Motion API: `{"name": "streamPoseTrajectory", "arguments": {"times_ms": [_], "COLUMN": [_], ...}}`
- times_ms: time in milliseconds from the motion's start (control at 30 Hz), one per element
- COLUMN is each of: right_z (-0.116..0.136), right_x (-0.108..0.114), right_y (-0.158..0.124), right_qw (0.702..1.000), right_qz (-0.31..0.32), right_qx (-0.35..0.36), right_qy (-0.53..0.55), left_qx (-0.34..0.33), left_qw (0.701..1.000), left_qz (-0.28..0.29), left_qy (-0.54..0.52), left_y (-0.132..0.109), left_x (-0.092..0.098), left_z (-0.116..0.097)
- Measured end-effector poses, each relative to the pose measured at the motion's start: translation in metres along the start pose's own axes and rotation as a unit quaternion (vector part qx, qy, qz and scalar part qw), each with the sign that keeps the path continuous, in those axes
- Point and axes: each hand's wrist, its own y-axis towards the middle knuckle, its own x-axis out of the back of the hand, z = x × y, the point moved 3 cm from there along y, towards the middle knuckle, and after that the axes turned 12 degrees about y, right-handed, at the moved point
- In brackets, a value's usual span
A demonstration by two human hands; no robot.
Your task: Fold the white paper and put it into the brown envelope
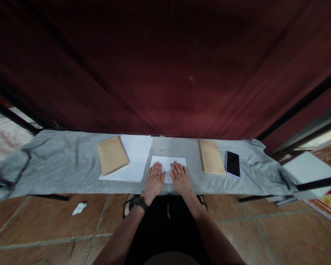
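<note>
A small white sheet of paper (167,162) lies on the grey cloth right in front of me. My left hand (154,178) rests flat on its left half, fingers stretched out, with a dark watch on the wrist. On the right half my right hand (180,178) lies flat too, fingers spread. Both palms hide part of the paper, so I cannot tell whether it is folded. Left of my hands are larger white sheets (138,158), partly covered by a brown envelope (112,155). Another brown envelope or packet (212,157) lies to the right.
A phone (233,163) with a dark screen lies beside the right-hand brown packet. Grey cloth (68,158) covers the long narrow table. A dark red sheet (165,73) hangs behind its far edge. Crumpled white paper (79,208) lies on the tiled floor.
</note>
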Motion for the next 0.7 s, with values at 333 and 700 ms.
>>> {"name": "streamPoseTrajectory", "arguments": {"times_ms": [333,700], "right_z": [-0.034,-0.034], "right_x": [0.008,0.009], "right_y": [0.004,0.002], "right_qw": [0.995,0.995], "right_qz": [-0.048,-0.058], "right_qx": [-0.075,-0.075], "right_qy": [-0.039,-0.042], "left_qx": [0.154,0.273], "left_qw": [0.987,0.922], "left_qz": [0.035,0.095], "left_qy": [-0.008,-0.258], "left_y": [0.001,0.021], "left_x": [0.025,0.027], "left_z": [0.010,0.041]}}
